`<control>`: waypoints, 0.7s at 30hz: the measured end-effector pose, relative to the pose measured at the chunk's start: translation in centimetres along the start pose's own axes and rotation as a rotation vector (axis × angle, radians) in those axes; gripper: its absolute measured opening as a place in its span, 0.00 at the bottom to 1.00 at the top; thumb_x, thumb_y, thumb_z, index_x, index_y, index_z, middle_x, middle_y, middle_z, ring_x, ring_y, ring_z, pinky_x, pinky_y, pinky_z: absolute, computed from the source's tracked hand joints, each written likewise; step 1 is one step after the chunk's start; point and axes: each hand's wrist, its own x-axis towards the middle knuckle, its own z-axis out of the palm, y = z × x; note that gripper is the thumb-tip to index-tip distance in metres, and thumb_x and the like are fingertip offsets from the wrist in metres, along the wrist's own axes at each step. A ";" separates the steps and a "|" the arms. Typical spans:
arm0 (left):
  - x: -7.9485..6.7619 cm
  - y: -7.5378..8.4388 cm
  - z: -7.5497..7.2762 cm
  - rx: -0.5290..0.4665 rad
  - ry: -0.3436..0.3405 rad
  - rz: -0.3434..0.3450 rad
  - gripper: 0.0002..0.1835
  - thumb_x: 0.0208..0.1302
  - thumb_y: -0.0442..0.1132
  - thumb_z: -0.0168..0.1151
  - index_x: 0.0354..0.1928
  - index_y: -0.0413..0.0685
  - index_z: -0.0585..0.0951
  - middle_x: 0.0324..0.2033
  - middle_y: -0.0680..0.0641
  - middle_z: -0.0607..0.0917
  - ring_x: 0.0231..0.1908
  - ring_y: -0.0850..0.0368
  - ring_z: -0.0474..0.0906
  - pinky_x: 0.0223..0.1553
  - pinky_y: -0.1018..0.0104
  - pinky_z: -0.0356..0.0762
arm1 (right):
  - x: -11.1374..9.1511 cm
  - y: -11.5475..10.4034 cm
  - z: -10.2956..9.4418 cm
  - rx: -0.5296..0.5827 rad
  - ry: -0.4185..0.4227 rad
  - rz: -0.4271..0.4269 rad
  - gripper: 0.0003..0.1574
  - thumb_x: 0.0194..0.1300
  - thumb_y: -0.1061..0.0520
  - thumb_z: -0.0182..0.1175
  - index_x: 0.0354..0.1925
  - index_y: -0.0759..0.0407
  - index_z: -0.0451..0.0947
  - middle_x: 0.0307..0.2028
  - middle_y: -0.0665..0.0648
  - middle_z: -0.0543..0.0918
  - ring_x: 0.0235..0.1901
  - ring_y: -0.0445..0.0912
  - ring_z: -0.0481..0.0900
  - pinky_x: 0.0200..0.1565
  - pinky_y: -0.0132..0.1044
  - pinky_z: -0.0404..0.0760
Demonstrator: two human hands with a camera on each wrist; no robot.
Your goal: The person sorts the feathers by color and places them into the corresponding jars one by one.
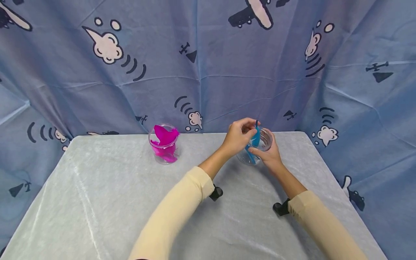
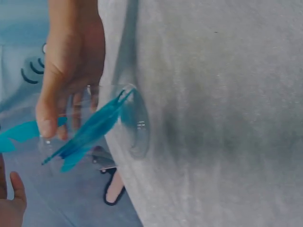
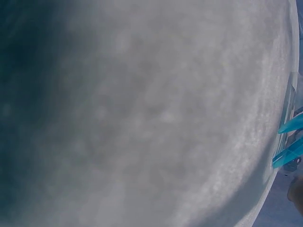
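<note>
In the head view my left hand (image 1: pixel 238 138) pinches a blue feather (image 1: pixel 256 138) at the mouth of a clear jar (image 1: pixel 268 140). My right hand (image 1: pixel 270 153) grips that jar around its side, thumb toward me. The left wrist view shows more blue feathers (image 2: pixel 97 125) slanting inside the jar (image 2: pixel 139 137), and the upper feather (image 2: pixel 21 135) beyond its mouth. Only a little of the left hand (image 2: pixel 12 203) shows there, at the lower left. In the right wrist view blue feathers (image 3: pixel 289 153) appear at the right edge.
A second clear jar (image 1: pixel 165 160) with bright pink feathers (image 1: pixel 165 136) stands left of the hands near the table's back edge. A pale cloth covers the table (image 1: pixel 107 195). Behind it hangs a blue patterned curtain (image 1: pixel 162 54).
</note>
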 end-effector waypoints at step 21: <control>0.0 -1.8 0.2 0.223 0.005 -0.125 0.06 0.67 0.35 0.66 0.42 0.41 0.87 0.34 0.50 0.88 0.38 0.61 0.81 0.37 0.74 0.76 | 0.0 0.1 -0.1 -0.009 -0.031 -0.006 0.57 0.61 0.72 0.65 0.76 0.58 0.42 0.74 0.64 0.52 0.74 0.59 0.48 0.72 0.58 0.52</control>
